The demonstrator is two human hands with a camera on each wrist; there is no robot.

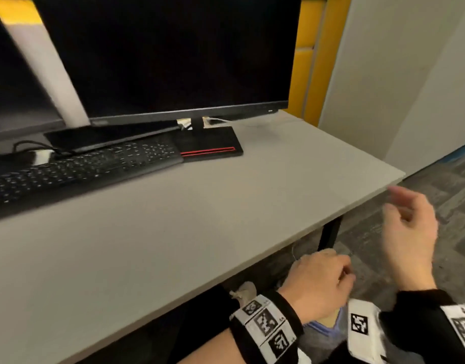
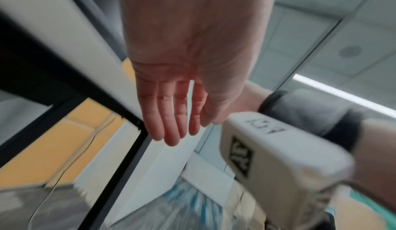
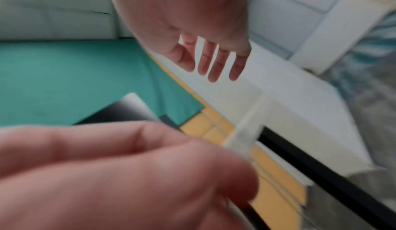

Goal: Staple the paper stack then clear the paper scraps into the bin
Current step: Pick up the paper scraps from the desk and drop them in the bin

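Head view: high, looks forward and down across the desk (image 1: 173, 232); monitor (image 1: 160, 53) at 11 o'clock, both hands low at 4 to 5 o'clock, off the desk edge.

Left wrist view: close under the left hand (image 2: 182, 60), angled up past the desk edge to the ceiling.

Right wrist view: close, blurred, right hand (image 3: 193, 30) at 12 o'clock.

Shared: black desk leg (image 1: 329, 232), yellow wall.

Bin with bluish translucent plastic liner (image 1: 321, 328): low beside near corner of grey desk (image 1: 173, 232), mouth up, tan inside; mostly hidden, blurred, contents indiscernible.
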